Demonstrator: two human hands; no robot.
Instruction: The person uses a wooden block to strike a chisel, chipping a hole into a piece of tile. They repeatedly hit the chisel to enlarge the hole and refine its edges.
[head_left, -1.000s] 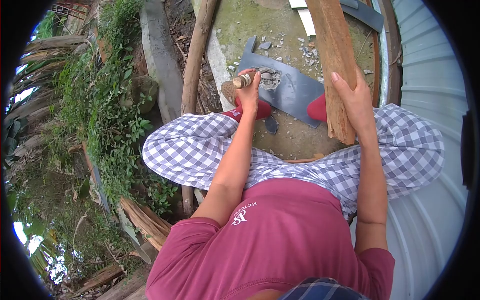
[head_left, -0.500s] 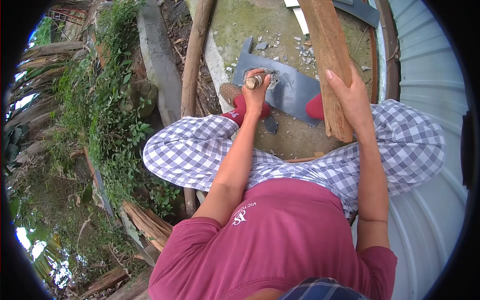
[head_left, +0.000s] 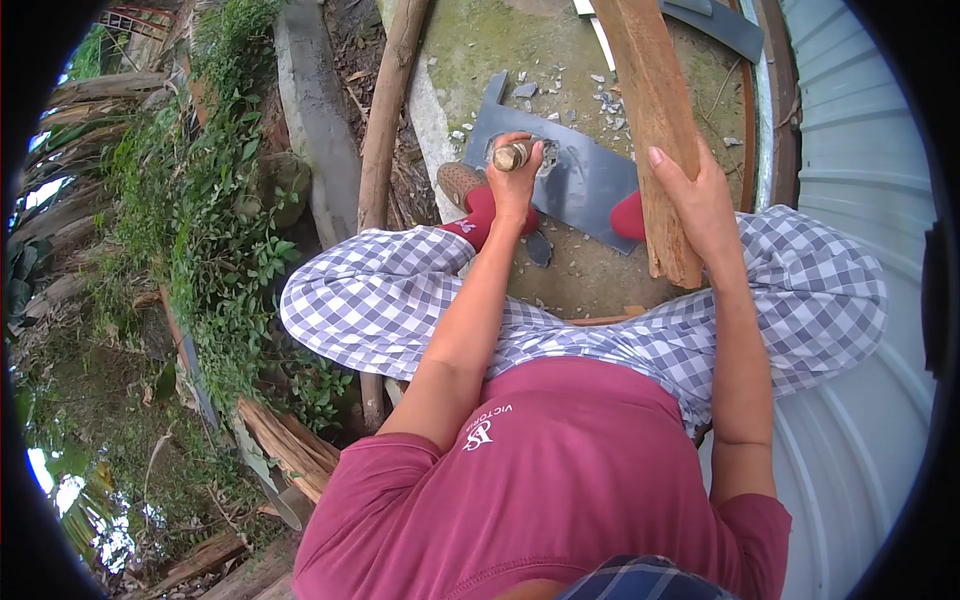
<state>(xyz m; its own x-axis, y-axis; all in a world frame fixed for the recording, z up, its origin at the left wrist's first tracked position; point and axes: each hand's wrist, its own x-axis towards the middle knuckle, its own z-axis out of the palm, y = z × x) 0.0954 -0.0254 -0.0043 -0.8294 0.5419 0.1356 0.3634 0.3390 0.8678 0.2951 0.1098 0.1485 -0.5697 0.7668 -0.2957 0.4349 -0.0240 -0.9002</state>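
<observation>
My left hand [head_left: 514, 182] is wrapped round an upright tool with a round wooden handle [head_left: 511, 156], seen nearly end-on; its lower end is hidden. Below it lies a dark grey flat sheet [head_left: 590, 185], with a rough, broken patch next to my left hand. My right hand [head_left: 701, 205] grips a thick, rough wooden beam [head_left: 655, 110] near its lower end, thumb on top. The beam is held above the ground and runs out of the top of the view. My red-socked feet [head_left: 628, 216] are at the sheet's near edge.
Grey chips [head_left: 610, 105] lie scattered on the mossy concrete [head_left: 470, 50]. More grey pieces [head_left: 715, 25] are at the top right. A wooden pole [head_left: 385, 120] and green plants [head_left: 220, 230] are on the left; corrugated metal [head_left: 860, 130] stands on the right.
The view has shifted very slightly. Both hands keep their holds on the tool and the beam, and the sheet lies in the same place.
</observation>
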